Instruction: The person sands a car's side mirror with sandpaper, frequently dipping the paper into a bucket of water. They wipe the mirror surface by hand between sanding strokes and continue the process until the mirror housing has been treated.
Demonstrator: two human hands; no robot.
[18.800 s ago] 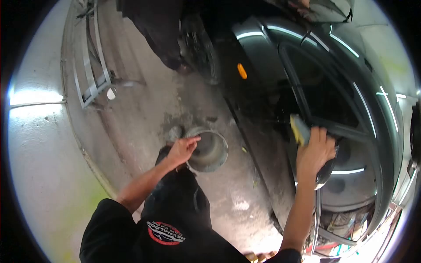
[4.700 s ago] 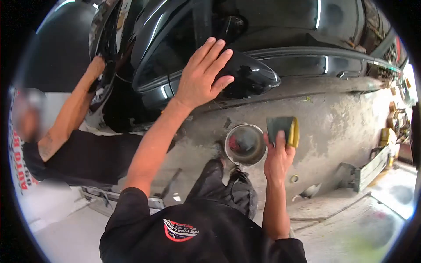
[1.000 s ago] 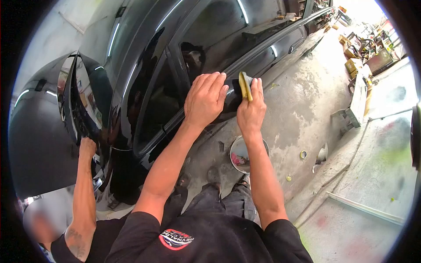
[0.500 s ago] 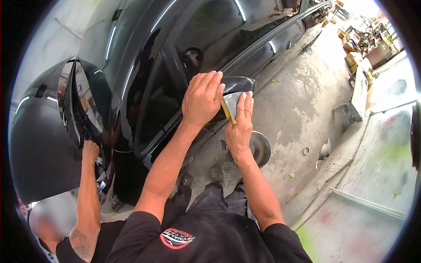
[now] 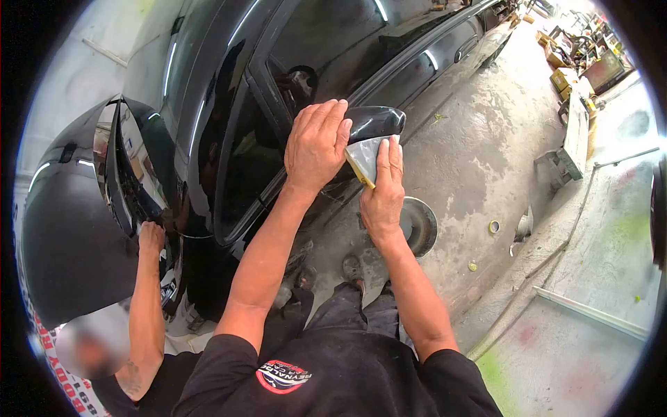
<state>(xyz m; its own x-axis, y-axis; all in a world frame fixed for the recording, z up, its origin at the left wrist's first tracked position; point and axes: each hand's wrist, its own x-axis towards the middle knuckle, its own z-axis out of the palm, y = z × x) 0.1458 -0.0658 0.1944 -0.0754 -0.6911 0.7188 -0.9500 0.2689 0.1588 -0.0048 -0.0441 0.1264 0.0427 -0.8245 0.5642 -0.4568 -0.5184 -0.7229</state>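
Holding a gray sheet [image 5: 364, 158] by the black mirror [image 5: 375, 122], our right hand [image 5: 382, 205] has its fingers [image 5: 384, 164] pressed together. Our left hand [image 5: 311, 151] is near, fingers flat and close.

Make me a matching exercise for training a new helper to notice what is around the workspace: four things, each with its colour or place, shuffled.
Column one:
1. Mirror
2. Sheet
3. Bucket
4. Ring

Column two:
A. On the floor, in full view
B. Grey with a yellow edge, under the fingers of the right hand
C. On the floor, partly hidden behind the right hand
D. Glossy black

Right pairs: 1-D, 2-B, 3-C, 4-A
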